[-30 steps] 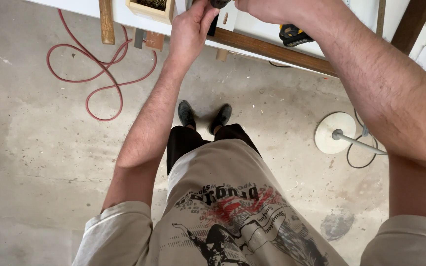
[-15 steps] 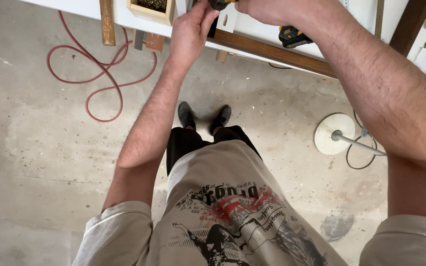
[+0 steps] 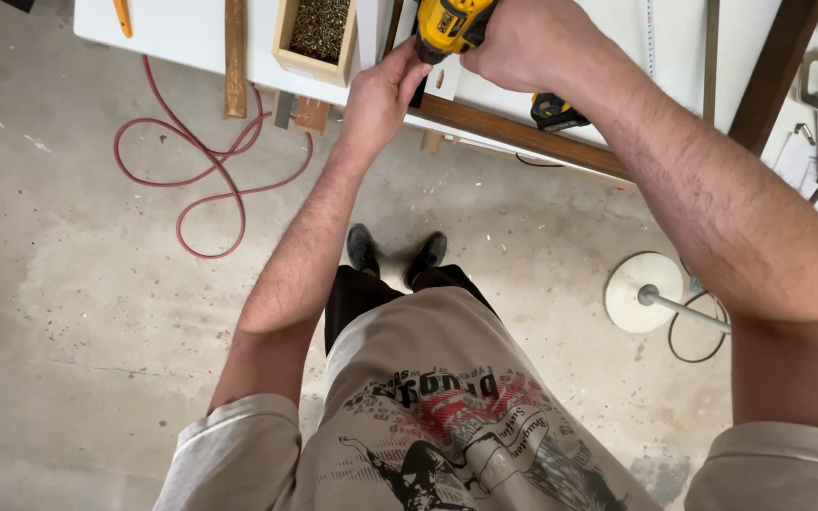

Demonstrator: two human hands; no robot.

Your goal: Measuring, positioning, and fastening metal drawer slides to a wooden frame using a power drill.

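**Both hands at the drill over the bench edge**

The right hand point(image 3: 532, 43) is clenched around the yellow power drill point(image 3: 452, 24), which sits above the near edge of the white workbench point(image 3: 172, 33). The left hand point(image 3: 381, 90) reaches up just left of the drill, its fingertips touching the drill's front end; whether they pinch anything there is hidden. On the bench, a small wooden box of screws point(image 3: 314, 33) stands just left of the drill and a wooden handle point(image 3: 235, 57) lies further left. Below the bench edge, a red hose point(image 3: 205, 175) loops on the concrete floor point(image 3: 68, 312).
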